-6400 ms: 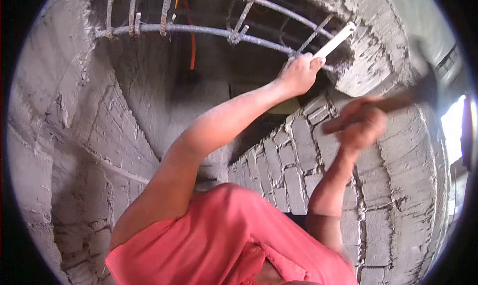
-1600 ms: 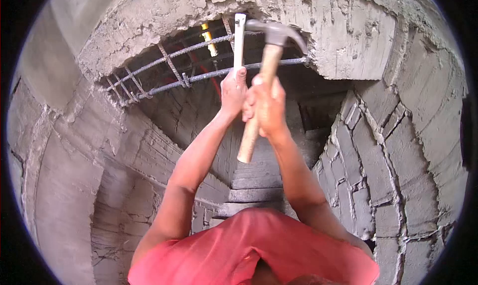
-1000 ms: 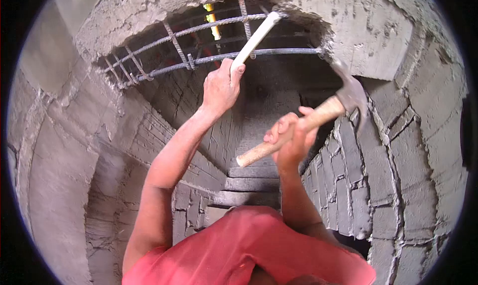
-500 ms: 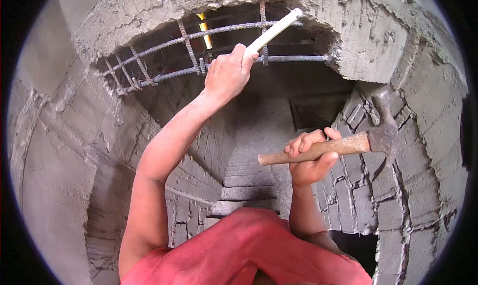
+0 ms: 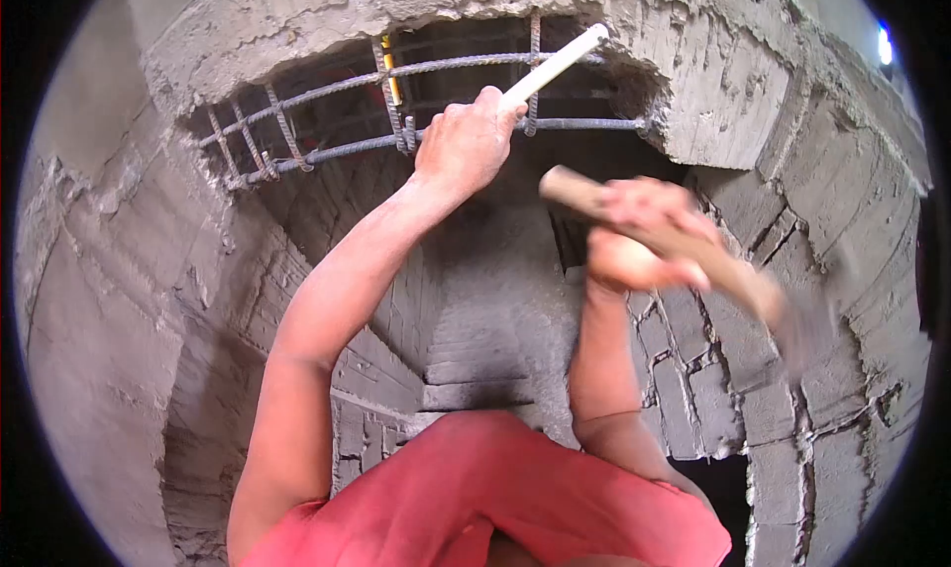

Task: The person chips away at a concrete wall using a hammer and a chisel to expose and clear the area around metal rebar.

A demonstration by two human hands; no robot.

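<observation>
My left hand (image 5: pixel 464 149) is closed around a pale, straight rod (image 5: pixel 555 67). The rod slants up to the right across the rebar, and its far end lies at the edge of the broken concrete (image 5: pixel 634 17); whether it touches cannot be told. My right hand (image 5: pixel 644 235) grips the wooden handle of a claw hammer (image 5: pixel 738 280). Motion blurs the hammer, and its head points down to the right, away from the rod. Exposed rebar (image 5: pixel 436 64) spans the opening just above and beside my left hand.
Concrete steps (image 5: pixel 475 394) lead down below me, with a dark hole at lower right. Rough block wall (image 5: pixel 773 418) stands on the right and a plastered wall (image 5: pixel 109 349) on the left. A yellow strip (image 5: pixel 390 70) shows behind the rebar.
My right hand has risen, and the hammer has tilted so its head is lower and farther right. My left hand and the rod have shifted slightly right and down in view.
</observation>
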